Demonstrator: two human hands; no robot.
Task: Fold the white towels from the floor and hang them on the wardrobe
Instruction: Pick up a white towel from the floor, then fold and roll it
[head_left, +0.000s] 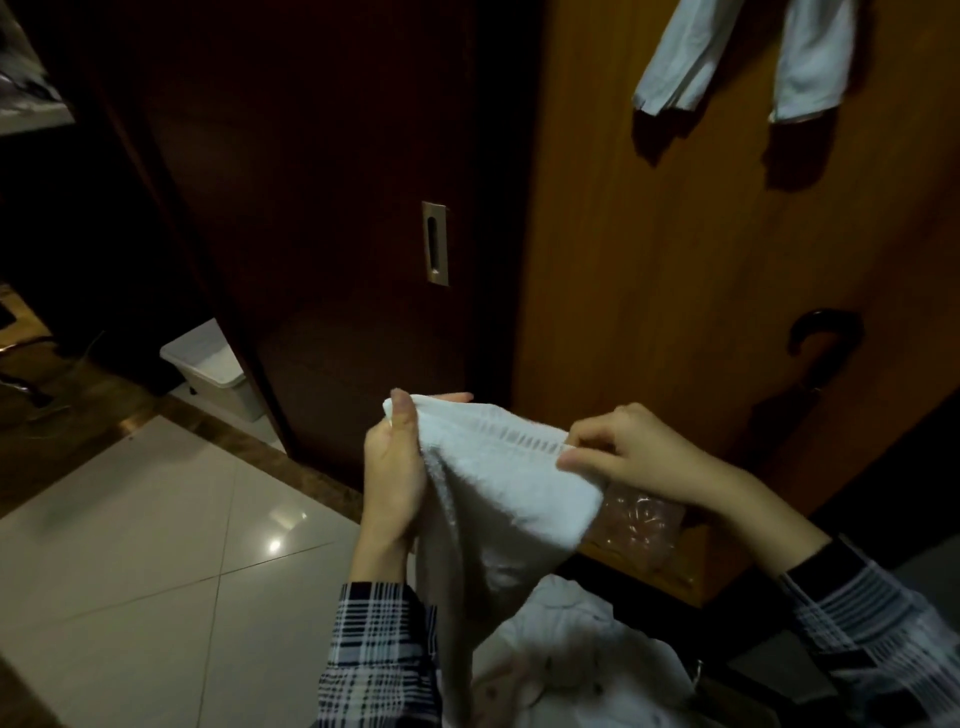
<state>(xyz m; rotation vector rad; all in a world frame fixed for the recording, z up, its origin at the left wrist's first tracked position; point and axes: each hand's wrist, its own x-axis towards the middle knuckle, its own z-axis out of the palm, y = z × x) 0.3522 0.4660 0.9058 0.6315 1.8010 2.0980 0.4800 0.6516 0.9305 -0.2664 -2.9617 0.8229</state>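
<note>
I hold a white towel (498, 488) stretched between both hands in front of the wardrobe. My left hand (392, 467) grips its left top corner, thumb over the edge. My right hand (628, 452) pinches the banded top hem at the right. The rest of the towel hangs down between my plaid sleeves. Two white towels (670, 57) (815, 57) hang at the top of the light wooden wardrobe door (675, 260).
A dark sliding door (337, 208) with a metal recessed handle (435, 243) stands left of the wardrobe. A white lidded bin (208, 364) sits on the glossy tiled floor (156, 545). A dark umbrella handle (823, 332) hangs at the right. A crinkled plastic bag (639, 525) lies under my right wrist.
</note>
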